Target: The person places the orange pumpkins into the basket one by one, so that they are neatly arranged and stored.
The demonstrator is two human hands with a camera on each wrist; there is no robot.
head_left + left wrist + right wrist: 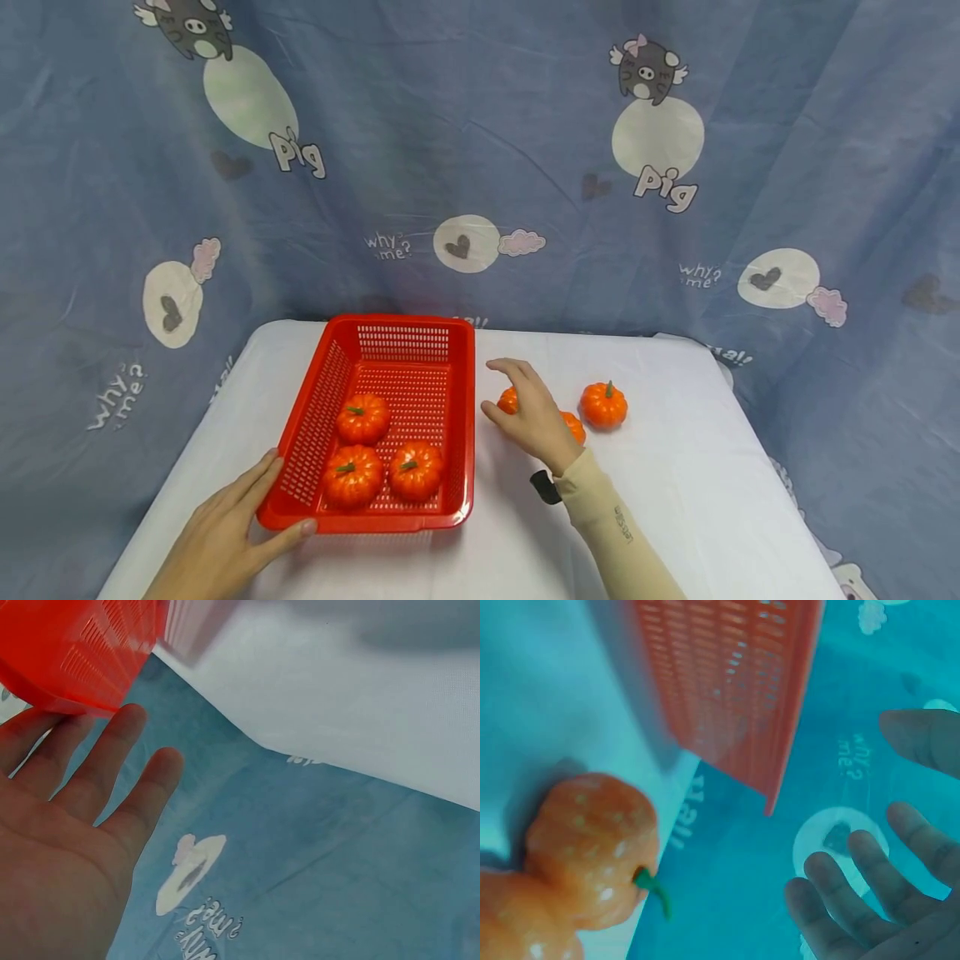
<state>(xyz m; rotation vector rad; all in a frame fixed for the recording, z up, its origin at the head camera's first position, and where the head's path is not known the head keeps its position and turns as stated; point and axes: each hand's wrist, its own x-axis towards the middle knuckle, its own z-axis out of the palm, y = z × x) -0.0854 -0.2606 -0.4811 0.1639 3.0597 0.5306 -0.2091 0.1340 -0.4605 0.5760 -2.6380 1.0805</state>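
Touches a red plastic basket (467, 400) at its near left corner with the left hand (225, 529), fingers mostly straight along the outer wall, thumb at the near rim. Inside the basket, three orange pumpkins with green stems: a back pumpkin (363, 418) and, side by side toward the near end, a left pumpkin (352, 479) and a right pumpkin (416, 473). To the basket's right, above the white worktop (712, 483), holds the right hand (536, 412) with thumb and fingers spread wide. Partly behind that hand, a half-hidden pumpkin (507, 402); partly behind the wrist, a second pumpkin (576, 428); farther right, in full sight, a third pumpkin (603, 407). Hard to tell about any contact with the half-hidden pumpkin. Beige sleeve (626, 533) on the right arm. Beyond, a blue curtain (525, 100) printed with pigs and hearts.
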